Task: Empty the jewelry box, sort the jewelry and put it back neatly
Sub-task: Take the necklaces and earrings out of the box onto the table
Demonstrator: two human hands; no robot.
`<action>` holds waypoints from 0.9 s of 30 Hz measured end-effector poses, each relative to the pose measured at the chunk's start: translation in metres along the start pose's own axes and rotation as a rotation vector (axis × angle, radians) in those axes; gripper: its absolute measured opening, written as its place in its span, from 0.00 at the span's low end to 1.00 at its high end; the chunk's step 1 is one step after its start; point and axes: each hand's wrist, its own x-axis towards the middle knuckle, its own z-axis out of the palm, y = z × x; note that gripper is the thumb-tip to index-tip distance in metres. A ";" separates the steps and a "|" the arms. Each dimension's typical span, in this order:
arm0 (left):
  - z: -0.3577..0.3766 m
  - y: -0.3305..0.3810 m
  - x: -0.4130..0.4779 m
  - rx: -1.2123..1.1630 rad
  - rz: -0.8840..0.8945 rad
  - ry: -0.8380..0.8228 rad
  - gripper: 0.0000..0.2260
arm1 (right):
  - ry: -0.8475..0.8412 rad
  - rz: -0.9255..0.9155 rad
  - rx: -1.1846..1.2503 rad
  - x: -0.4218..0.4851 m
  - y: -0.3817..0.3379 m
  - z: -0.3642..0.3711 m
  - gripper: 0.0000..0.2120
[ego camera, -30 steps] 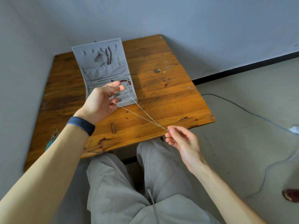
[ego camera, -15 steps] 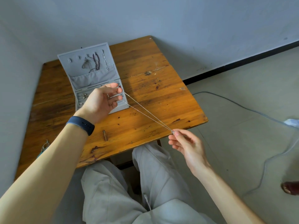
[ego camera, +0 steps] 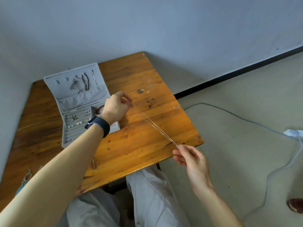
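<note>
Wooden table in a grey-walled corner carries the open box on its left side, while left hand and right hand each pinch one end of a chain stretched taut above the tabletop

The left hand hides part of the jewelry box tray.

Grey jewelry box, orange table, silver chain.
The box lining is pale grey all over; the table's wood is orange-brown, grained and flecked with dark stains. The wristband is navy, the trousers light grey, the wall pale blue-grey, the skirting black.
</note>
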 end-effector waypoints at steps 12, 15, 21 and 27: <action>0.049 0.014 0.073 0.420 0.155 -0.015 0.08 | 0.139 -0.493 -1.122 0.038 -0.015 0.019 0.05; 0.058 0.012 0.085 0.442 0.197 -0.007 0.07 | 0.177 -0.580 -1.283 0.046 -0.013 0.033 0.08; 0.073 -0.004 0.092 0.360 0.221 0.052 0.07 | 0.176 -0.743 -1.362 0.063 -0.001 0.039 0.05; 0.072 -0.017 0.096 0.213 0.175 0.019 0.06 | 0.134 -0.879 -1.258 0.066 0.011 0.033 0.05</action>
